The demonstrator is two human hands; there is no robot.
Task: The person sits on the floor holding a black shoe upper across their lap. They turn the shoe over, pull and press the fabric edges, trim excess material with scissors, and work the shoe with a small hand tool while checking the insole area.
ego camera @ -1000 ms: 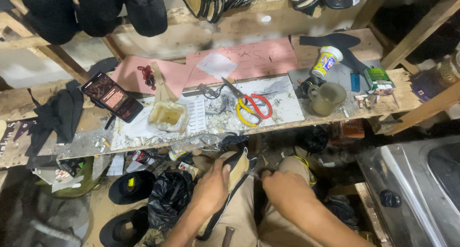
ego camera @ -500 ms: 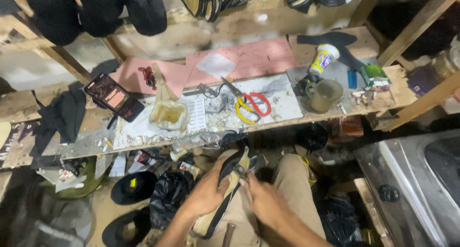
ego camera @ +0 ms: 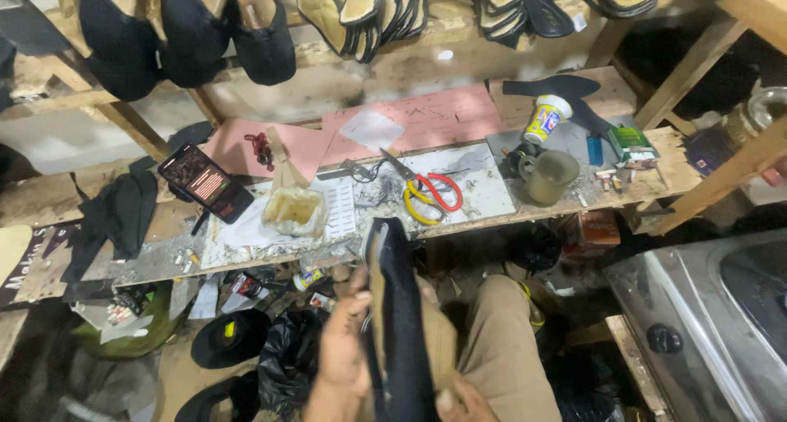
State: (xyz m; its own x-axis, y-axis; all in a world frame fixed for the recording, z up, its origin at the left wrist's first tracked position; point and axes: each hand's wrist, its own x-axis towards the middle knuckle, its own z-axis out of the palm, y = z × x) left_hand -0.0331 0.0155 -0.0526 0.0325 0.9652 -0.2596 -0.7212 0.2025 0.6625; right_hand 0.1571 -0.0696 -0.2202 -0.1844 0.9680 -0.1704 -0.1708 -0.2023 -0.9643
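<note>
- Head camera, looking down over a seated person's lap toward a cluttered wooden workbench (ego camera: 623, 188).
- The left hand (ego camera: 343, 352) wraps its fingers (ego camera: 354, 303) around the left edge of a long dark shoe sole (ego camera: 402, 324) with a tan rim, held upright on edge above the lap; the fingers are clamped on it.
- The right hand (ego camera: 463, 401) shows only at the bottom of the frame, with fingertips pressed against the sole's lower right side. It seems to grip the sole, though most of the hand is cut off.
- Just beyond the left fingertips, past the sole's top end, red and yellow scissors (ego camera: 433, 194) lie on the bench.
- Left of the fingers, further back, sit an open tub of yellowish glue (ego camera: 295, 211) and a black phone (ego camera: 205, 183).
- Right of the fingers and well apart stand a grey mug (ego camera: 551, 176) and a small white-and-yellow cup (ego camera: 546, 117).
- Risk, as a judgement: the sole is balanced on edge between two partial grips, so a loosened right hand could let it twist and drop to the littered floor; raising it could knock the bench edge.
</note>
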